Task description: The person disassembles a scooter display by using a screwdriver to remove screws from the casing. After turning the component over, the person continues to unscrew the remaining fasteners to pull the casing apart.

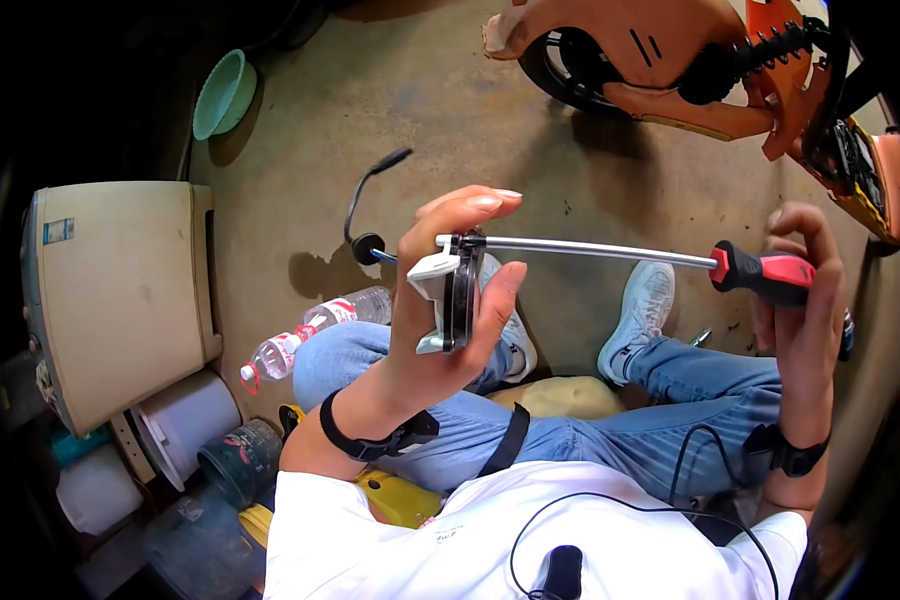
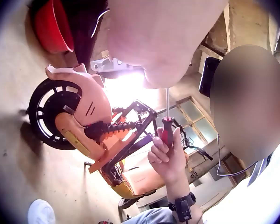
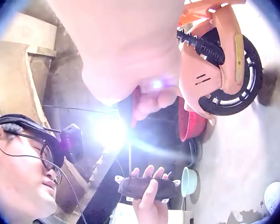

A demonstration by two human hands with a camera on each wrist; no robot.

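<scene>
My left hand (image 1: 457, 368) grips a flat, oval black part (image 1: 460, 300) with pale mounting brackets (image 1: 432, 278) on one side. In the right wrist view, the black part (image 3: 147, 188) shows light tabs at its ends, with fingers wrapped around it. A short dark cable (image 1: 354, 205) with a round black grommet (image 1: 368, 247) sticks out beyond the left hand. My right hand (image 1: 812, 330) holds a screwdriver (image 1: 767, 275) by its red and black handle. Its long metal shaft (image 1: 600, 250) runs level to the upper end of the part, where the tip meets a bracket.
An orange scooter body with a wheel (image 1: 575, 70) stands ahead on the right. Plastic bottles (image 1: 315, 325) lie by the left knee. A beige cabinet (image 1: 120, 290), buckets (image 1: 185, 420) and a green basin (image 1: 225, 95) are on the left. A red basin (image 2: 54, 28) appears beyond the scooter.
</scene>
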